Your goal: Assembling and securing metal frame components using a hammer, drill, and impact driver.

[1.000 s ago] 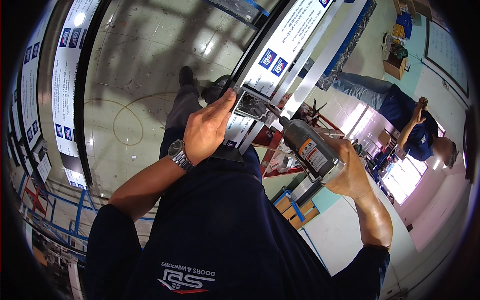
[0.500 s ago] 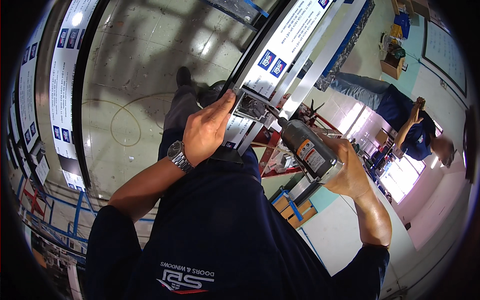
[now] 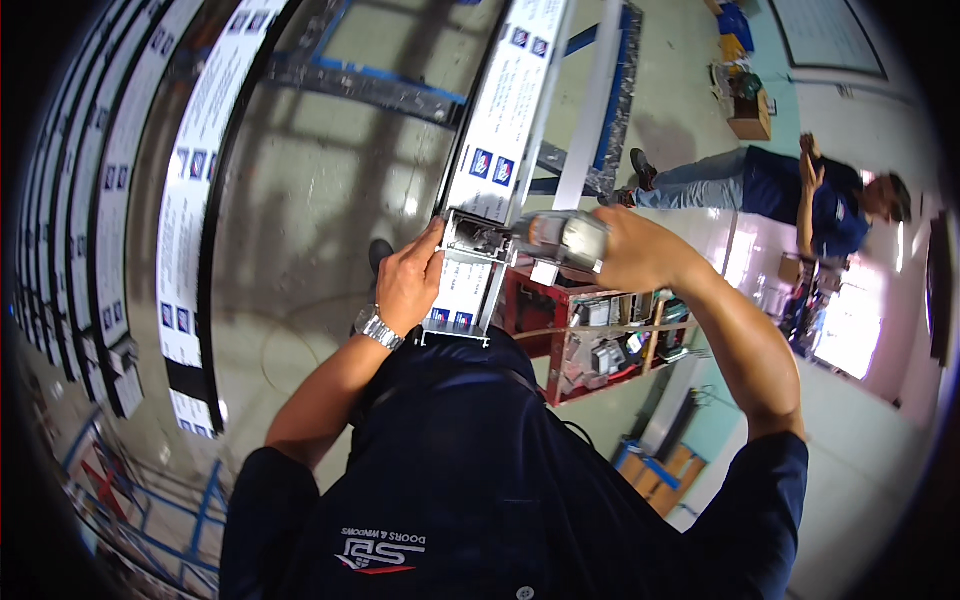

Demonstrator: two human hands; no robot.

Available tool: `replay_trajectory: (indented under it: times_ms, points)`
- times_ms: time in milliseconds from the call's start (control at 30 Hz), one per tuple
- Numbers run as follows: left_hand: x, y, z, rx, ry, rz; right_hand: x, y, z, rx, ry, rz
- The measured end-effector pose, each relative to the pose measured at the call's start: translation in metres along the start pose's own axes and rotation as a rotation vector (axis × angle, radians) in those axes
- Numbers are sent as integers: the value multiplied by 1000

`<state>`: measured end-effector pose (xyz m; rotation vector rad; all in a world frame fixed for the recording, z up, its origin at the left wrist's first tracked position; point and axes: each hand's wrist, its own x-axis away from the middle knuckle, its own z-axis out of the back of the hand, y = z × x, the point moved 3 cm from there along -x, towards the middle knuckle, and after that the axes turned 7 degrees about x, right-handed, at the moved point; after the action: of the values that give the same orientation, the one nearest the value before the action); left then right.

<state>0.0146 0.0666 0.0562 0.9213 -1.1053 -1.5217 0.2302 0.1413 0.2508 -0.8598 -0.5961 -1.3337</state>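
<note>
A long aluminium profile [image 3: 498, 120], covered in white film with blue marks, runs away from my waist. Across it sits a short open metal section [image 3: 480, 238] with a hollow, dark inside. My left hand [image 3: 408, 288], wearing a metal watch, holds the left edge of the profile beside this section, fingers against the side. From the right, my right hand [image 3: 640, 250] is wrapped round a power drill [image 3: 565, 240], held level. The drill's nose points left at the section's right end. Blur hides its tip, so I cannot tell whether it touches.
More film-covered profiles [image 3: 205, 180] stand in rows at the left. A blue-edged rack [image 3: 380, 92] lies beyond. To the right are a red tool cart [image 3: 555, 355] with tools, a bare metal bar [image 3: 590, 130], and a standing person [image 3: 800, 195] with hands together.
My right hand has brought the drill up and left, turning it from slanted to nearly level. My left hand stays by the section. The whole view has shifted and turned.
</note>
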Motion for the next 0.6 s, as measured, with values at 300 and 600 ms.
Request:
replay_trajectory:
  times_ms: [300, 600]
  points:
    - [12, -19, -20, -191, 17, 134, 124, 11, 6, 22, 400, 184]
    - [4, -6, -9, -204, 34, 38, 240, 175, -196, -28, 420, -432]
